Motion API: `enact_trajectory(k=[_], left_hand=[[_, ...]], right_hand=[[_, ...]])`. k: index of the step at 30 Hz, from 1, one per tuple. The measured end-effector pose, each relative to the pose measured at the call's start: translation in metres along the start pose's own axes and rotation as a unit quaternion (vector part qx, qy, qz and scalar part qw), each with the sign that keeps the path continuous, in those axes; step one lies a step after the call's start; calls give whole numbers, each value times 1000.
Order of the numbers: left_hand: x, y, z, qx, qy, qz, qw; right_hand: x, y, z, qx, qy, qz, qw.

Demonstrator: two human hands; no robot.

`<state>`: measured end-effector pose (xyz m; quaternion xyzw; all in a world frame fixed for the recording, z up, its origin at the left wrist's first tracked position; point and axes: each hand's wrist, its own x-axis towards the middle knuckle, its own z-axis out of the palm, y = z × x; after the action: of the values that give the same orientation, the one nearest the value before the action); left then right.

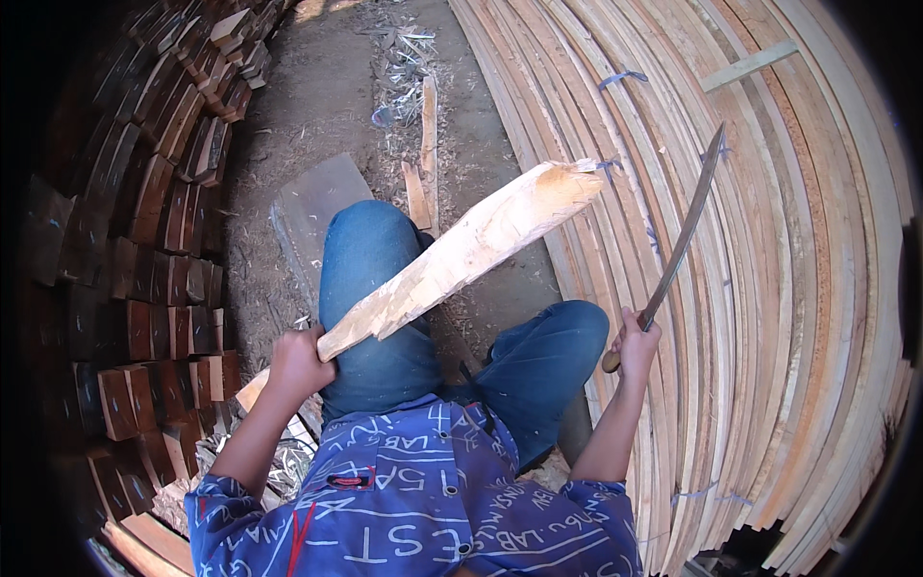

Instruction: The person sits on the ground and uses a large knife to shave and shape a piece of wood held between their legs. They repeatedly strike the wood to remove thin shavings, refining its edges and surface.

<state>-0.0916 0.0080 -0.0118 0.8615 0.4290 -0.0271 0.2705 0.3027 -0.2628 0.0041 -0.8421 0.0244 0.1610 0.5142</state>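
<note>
My left hand [300, 363] is closed round the narrow end of a pale, roughly hewn piece of wood [471, 238]. The wood slants up to the right across my raised left knee, and its broad far end has a splintered tip. In my right hand [636, 344] is the wooden handle of a machete [688, 226]. Its long, slightly curved blade points up and away, apart from the wood and to the right of it.
Stacked dark-ended boards [163, 337] line the left side. Long pale planks [760, 288] run along the right, with a short batten [750, 65] across them. A flat grey slab [322, 188], wood offcuts [429, 125] and shavings lie on the dirt ground ahead.
</note>
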Motion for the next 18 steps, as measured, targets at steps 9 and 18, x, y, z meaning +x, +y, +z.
enact_trajectory(k=[9,18], left_hand=[[20,-9,-34,-376,-470,-78,795],[-5,21,-26,-440,-389,-105,802]], right_hand=[[-57,16,15,35,-57,15,998],[-90,-34,39,-165,-141,-206,954]])
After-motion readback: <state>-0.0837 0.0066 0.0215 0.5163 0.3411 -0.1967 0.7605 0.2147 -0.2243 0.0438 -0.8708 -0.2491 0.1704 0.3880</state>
